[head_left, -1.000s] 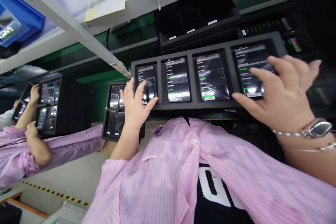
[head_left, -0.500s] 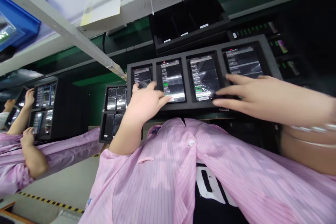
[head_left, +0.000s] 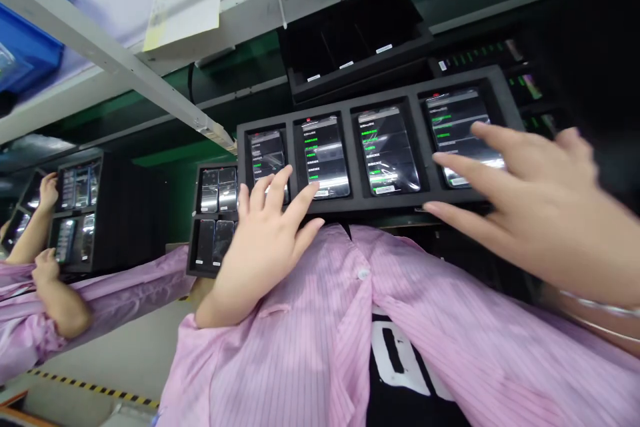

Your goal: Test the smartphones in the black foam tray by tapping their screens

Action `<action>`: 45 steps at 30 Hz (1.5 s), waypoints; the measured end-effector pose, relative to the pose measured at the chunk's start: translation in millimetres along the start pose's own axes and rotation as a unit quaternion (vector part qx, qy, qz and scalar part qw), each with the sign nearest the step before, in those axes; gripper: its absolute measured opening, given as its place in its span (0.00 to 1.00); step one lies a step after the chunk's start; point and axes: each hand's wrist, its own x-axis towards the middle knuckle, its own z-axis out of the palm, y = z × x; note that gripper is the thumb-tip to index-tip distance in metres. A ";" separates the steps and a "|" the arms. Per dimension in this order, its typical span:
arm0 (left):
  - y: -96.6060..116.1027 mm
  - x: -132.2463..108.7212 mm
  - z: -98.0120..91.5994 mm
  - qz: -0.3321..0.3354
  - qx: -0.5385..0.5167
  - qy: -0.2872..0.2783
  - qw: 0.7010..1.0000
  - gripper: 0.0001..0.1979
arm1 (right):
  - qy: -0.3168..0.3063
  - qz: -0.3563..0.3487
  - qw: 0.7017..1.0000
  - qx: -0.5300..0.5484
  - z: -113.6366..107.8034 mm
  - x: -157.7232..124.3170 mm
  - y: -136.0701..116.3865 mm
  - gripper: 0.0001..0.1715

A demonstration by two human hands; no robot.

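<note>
black foam tray (head_left: 350, 208), left hand (head_left: 265, 260), right hand (head_left: 530, 213), both open (empty), smaller tray (head_left: 215, 215) beside

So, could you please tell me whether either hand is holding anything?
Neither holds anything: the left hand and right hand are open over phones in a black tray.

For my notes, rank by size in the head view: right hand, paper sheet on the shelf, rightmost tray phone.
1. Right hand, nearest the camera.
2. Paper sheet and rightmost phone look alike; the hand hides part of the phone, so unranked.
</note>
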 end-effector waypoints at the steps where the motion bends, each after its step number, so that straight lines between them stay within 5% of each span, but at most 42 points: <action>1: 1.2 0.7 17.9 -0.015 -0.006 0.007 1.000 0.28 | 0.006 0.002 1.000 0.009 12.9 -0.4 -4.5 0.43; 6: -2.3 -15.0 75.8 -0.041 -0.055 0.059 0.996 0.32 | 0.053 0.014 0.997 0.058 54.8 -16.7 -14.7 0.36; 12: -53.7 12.4 81.7 -0.107 -0.080 0.149 0.980 0.44 | 0.060 -0.015 0.995 0.080 56.9 -10.9 -8.3 0.37; 16: -81.2 35.6 77.3 -0.085 -0.087 0.133 0.984 0.49 | 0.071 -0.021 0.994 0.083 55.7 -2.8 -9.3 0.35; 19: -73.4 22.1 69.3 -0.080 -0.092 0.113 0.986 0.48 | 0.067 -0.019 0.994 0.086 56.1 -2.7 -8.7 0.35; 25: -32.9 -12.2 53.7 -0.056 -0.114 0.189 0.974 0.31 | 0.061 -0.009 0.994 0.088 50.8 -4.7 -3.1 0.33; 28: -20.8 -0.7 55.0 -0.022 -0.087 0.143 0.986 0.32 | 0.039 -0.001 0.997 0.061 46.6 -1.7 -4.1 0.34; 35: -5.0 24.0 72.4 -0.074 -0.010 0.000 0.997 0.38 | -0.012 0.003 1.000 -0.022 54.3 2.9 -5.7 0.40; 39: -12.5 50.9 73.2 -0.083 -0.015 -0.009 0.996 0.38 | -0.050 0.056 0.996 -0.039 59.8 27.5 0.0 0.34; 45: -43.4 112.2 76.3 -0.129 -0.069 0.012 0.989 0.32 | -0.105 0.155 0.981 0.041 64.7 90.4 18.9 0.38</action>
